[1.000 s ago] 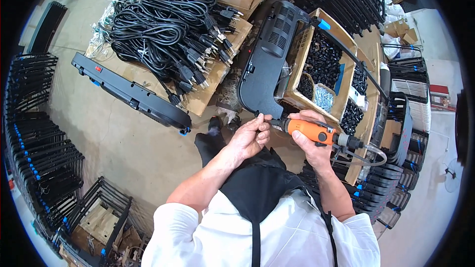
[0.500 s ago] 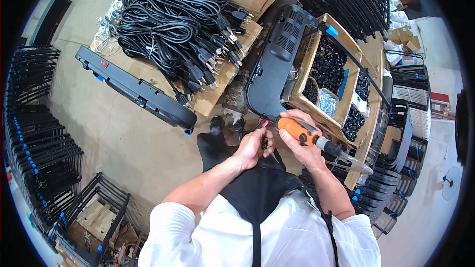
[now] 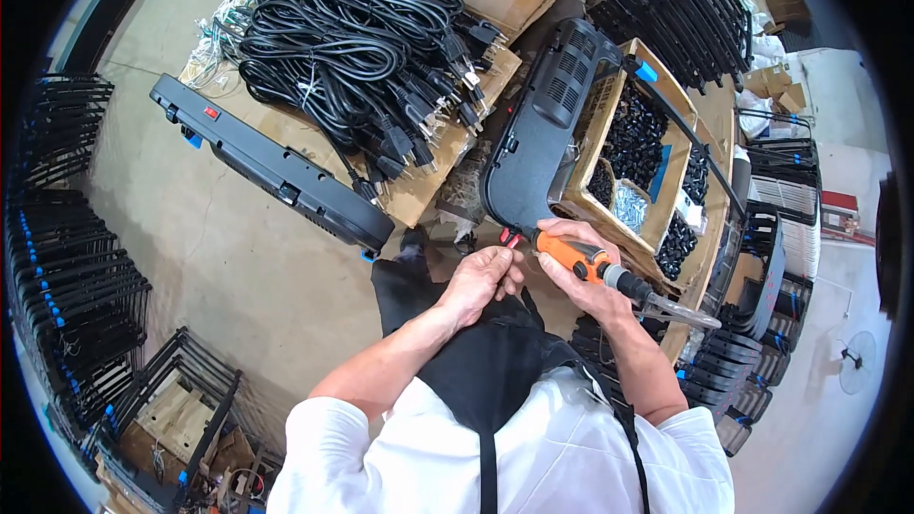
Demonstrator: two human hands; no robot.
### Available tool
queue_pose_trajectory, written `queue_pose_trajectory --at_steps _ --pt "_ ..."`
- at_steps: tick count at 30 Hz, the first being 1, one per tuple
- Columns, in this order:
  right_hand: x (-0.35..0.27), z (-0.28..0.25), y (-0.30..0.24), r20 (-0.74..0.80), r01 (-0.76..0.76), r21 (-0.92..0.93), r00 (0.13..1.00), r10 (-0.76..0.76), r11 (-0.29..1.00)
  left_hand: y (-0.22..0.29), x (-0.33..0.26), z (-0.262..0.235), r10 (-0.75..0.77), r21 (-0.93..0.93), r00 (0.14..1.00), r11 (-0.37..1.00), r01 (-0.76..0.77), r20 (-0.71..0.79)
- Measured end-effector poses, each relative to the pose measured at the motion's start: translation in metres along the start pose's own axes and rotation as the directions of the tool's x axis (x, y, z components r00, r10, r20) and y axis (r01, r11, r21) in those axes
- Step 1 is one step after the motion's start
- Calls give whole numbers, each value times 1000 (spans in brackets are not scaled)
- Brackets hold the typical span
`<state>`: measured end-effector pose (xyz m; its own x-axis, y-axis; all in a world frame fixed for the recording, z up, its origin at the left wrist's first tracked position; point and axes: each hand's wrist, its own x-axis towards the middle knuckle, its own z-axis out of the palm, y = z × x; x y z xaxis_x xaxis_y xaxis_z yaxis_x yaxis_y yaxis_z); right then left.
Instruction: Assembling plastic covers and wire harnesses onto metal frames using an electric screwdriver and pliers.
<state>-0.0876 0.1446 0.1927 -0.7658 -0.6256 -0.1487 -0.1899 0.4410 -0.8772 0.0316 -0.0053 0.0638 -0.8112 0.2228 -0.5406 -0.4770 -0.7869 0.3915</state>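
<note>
My right hand (image 3: pixel 571 266) grips an orange-and-black powered screwdriver (image 3: pixel 583 260) with a clear hose trailing to the right. Its tip meets the lower end of a long black plastic panel (image 3: pixel 543 133) that leans up against a cardboard box. My left hand (image 3: pixel 484 278) is pinched close at that same lower end, fingers together beside the screwdriver tip; what it holds is too small to make out.
A second long black panel (image 3: pixel 276 167) lies on the concrete floor to the left. A heap of black power cords (image 3: pixel 352 38) rests on cardboard. A divided cardboard box (image 3: pixel 647 157) holds black parts and screws. Stacks of black frames (image 3: pixel 57 266) line both sides.
Both hands have shifted slightly right along with the view; the screwdriver stays pressed at the panel's lower end and my left hand stays pinched beside it.
</note>
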Motion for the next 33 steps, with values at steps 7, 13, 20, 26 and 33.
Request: queue_pose_trajectory --at_steps 7,13,20,26,33 --pt "2 1 1 13 -72 34 997 71 997 7 3 -3 25 139 993 990 -9 -112" --pt "0 -5 -16 -92 -73 3 993 73 997 22 1 7 2 -178 995 984 -21 -104" --pt "15 -26 -27 -124 23 231 992 6 973 39 34 9 -70 -434 987 901 0 -145" --pt "30 -25 -20 -121 46 300 993 -10 953 54 52 19 -16 -556 999 831 -4 -31" --pt "40 -26 -18 -108 80 191 992 -60 978 59 58 21 -16 -631 1000 776 25 20"
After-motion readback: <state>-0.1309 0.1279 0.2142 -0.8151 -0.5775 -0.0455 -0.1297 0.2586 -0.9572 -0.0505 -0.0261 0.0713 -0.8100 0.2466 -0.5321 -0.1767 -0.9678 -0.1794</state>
